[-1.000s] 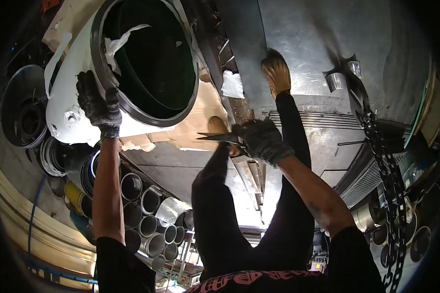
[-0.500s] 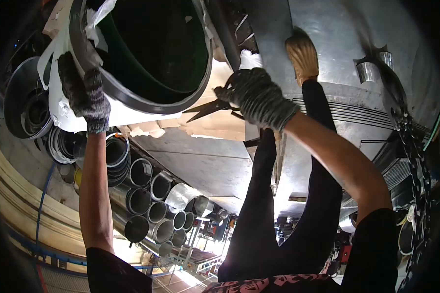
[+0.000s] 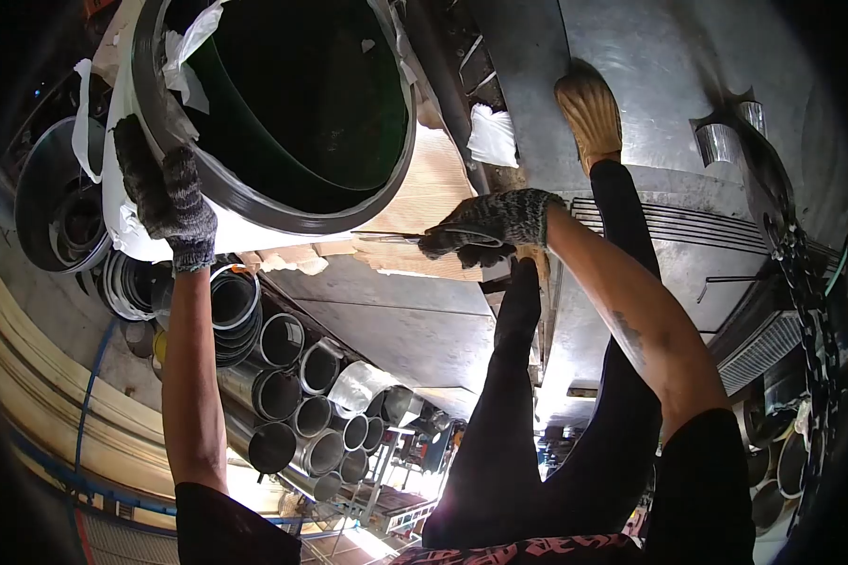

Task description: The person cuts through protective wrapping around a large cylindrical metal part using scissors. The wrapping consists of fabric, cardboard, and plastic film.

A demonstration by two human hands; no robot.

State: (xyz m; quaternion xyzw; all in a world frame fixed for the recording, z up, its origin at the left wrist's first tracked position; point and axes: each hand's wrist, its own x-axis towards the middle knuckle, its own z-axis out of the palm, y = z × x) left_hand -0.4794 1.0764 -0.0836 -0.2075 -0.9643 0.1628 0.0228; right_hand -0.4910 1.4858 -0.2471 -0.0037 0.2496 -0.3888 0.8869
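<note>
A wide round drum or duct section [image 3: 283, 212] with a dark rim and a dark green inside stands at the upper left. White sheet [image 3: 130, 221] covers its outer side. My left hand [image 3: 170, 193], in a dark knitted glove, lies against this side below the rim, fingers stretched and thumb apart. To the right of the drum, my gloved right hand [image 3: 485, 229] is closed around the handles of scissors [image 3: 386, 234]. Their blades point left toward the drum's lower edge, seen nearly edge-on. Torn brown cardboard [image 3: 433, 179] lies beneath, beside the drum.
Several metal pipe sections [image 3: 301, 414] are stacked at the lower left. Large round metal parts [image 3: 61, 202] stand left of the drum. Thin rods [image 3: 669, 221] lie on the metal sheet [image 3: 669, 75] near my shoe [image 3: 589, 113]. A chain [image 3: 806, 301] hangs at the right.
My right hand has turned and moved slightly down; the scissors' spread blades now appear as a thin line. White scrap beyond it is more exposed. My left hand keeps its place on the drum.
</note>
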